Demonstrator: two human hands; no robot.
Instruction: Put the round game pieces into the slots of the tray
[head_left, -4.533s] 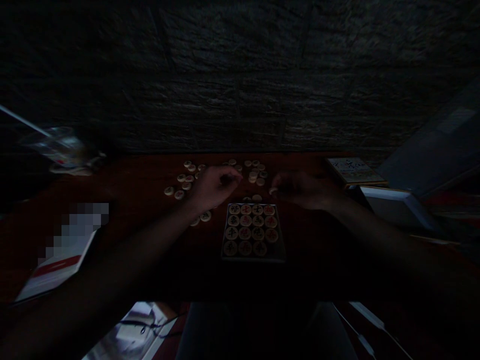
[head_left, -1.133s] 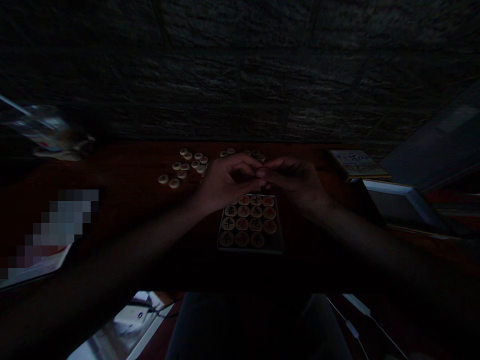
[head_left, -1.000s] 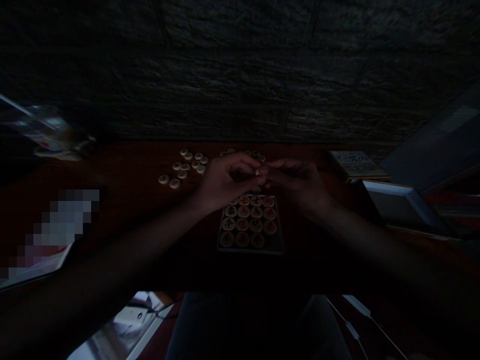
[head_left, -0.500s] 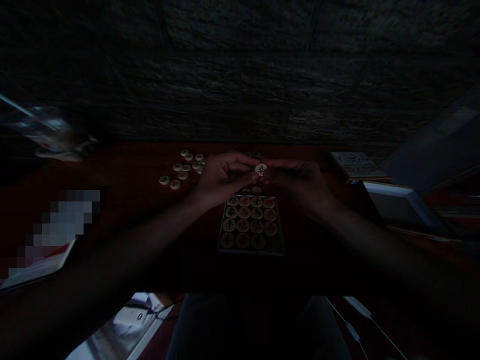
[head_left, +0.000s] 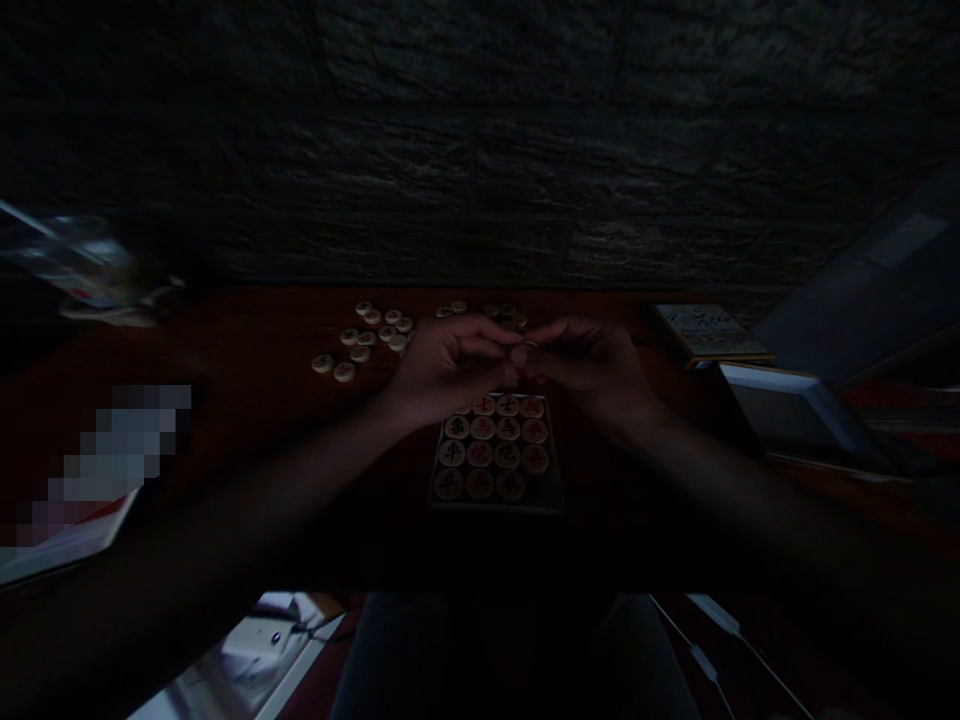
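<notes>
While both bare hands meet near the middle of the frame, the fingers of the left hand (head_left: pixel 442 372) and right hand (head_left: pixel 606 370) appear pinched together around a small, pale, round game disc (head_left: pixel 531 344). Only a thin light edge of it shows between the fingertips, so its face cannot be read. Just below the hands in the frame lies a shallow, square, dark-looking box (head_left: pixel 495 509), holding rows of pale round pieces marked with red and black characters (head_left: pixel 508 429); the left hand covers part of its top row. Left of centre, loose pale discs (head_left: pixel 366 339) are scattered on the dark red-brown wooden table (head_left: pixel 247 375), some near the left wrist.

Because the fingers cover so much of the held disc, an uneven squeeze, or one hand letting go too soon, could make it slip and drop onto the pieces in the box. On its rim, it might roll away across the table. Dim light could cause a character to be misread. A sideways sweep of the left wrist could also scatter the nearest loose discs, and a low forearm might nudge the box askew.
</notes>
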